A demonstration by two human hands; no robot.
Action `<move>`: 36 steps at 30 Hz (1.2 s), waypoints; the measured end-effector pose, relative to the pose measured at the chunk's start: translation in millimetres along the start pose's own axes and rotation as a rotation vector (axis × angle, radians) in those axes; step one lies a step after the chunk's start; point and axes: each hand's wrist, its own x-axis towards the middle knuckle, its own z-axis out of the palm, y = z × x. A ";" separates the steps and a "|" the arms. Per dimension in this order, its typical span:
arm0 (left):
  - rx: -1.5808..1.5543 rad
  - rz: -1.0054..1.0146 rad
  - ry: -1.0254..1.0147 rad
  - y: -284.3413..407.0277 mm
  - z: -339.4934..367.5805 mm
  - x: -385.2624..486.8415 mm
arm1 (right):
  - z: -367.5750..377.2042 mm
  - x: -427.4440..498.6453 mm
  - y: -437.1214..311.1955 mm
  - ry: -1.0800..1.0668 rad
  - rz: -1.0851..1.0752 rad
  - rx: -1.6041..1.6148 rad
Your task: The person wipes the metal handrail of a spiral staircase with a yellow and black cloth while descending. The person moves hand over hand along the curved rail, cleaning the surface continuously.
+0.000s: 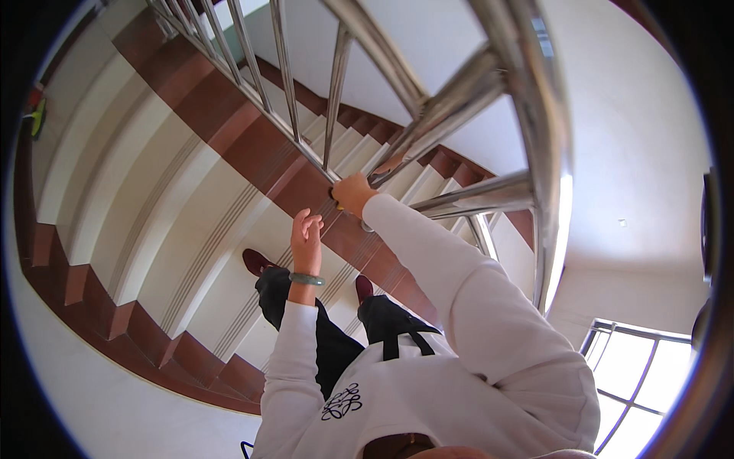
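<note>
My right hand (352,192) is closed beside the lower part of the stainless steel stair railing (433,115). A small dark and yellow item (335,198) shows at its fingers, mostly hidden by the hand; what it is I cannot tell. My left hand (307,241), with a green bangle (307,279) at the wrist, hangs over the stairs. It holds nothing, and its fingers are loosely bent and apart. Below it, my dark red shoes (256,261) stand on the pale stair treads (200,229). A reddish-brown tiled border (309,186) runs along the foot of the railing.
Slim steel balusters (285,74) continue up to the far left. Beyond the railing another stair flight (350,143) shows. A yellow-green object (39,117) lies at the far left edge. Brown stepped skirting (172,350) follows the wall, and a barred window (636,384) stands lower right.
</note>
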 end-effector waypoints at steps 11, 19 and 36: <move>-0.012 0.564 -0.132 192.5 63.1 -79.2 | -40.0 -401.1 7.1 1.537 -0.216 0.831; 0.043 0.798 -0.285 252.7 148.3 -98.5 | -87.8 -422.8 56.4 1.349 0.307 0.357; 0.328 1.147 -0.227 306.9 223.3 -164.0 | -105.2 -415.7 76.4 1.428 0.236 0.505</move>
